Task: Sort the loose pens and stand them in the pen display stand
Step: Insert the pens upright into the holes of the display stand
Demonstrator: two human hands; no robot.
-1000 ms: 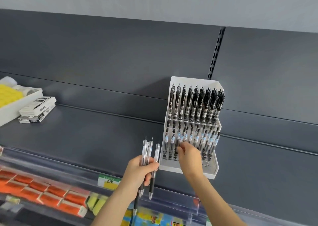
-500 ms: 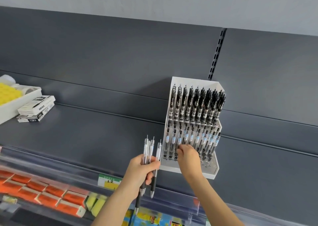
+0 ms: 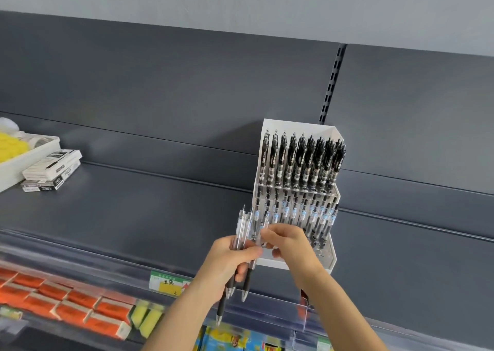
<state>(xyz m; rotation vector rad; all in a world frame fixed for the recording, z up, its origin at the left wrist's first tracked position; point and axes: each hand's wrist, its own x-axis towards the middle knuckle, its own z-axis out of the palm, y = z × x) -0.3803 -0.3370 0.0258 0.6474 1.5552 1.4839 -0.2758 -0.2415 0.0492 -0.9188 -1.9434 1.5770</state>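
Fingers (image 3: 251, 251) of my left hand (image 3: 230, 262) curl round a bundle of loose pens (image 3: 240, 230), tips down. My right hand (image 3: 291, 243) is just beside it at 3 o'clock, pinching the top of one pen in the bundle, though it's blurry. The pen display stand (image 3: 331, 260) sits on the shelf (image 3: 133, 211) at 12 o'clock, with rows of pens upright in it. Boxes (image 3: 53, 169) lie at 9 o'clock.

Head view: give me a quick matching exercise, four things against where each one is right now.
Things:
1 clear-barrelled loose pens
2 black-clipped pens
3 flat white card boxes
4 orange packets

Places:
A back tier of the white plastic pen display stand
B below the dark grey shelf, bottom left
C gripped in the left hand
D stacked on the dark grey shelf, far left

Pairs: 1-C, 2-A, 3-D, 4-B
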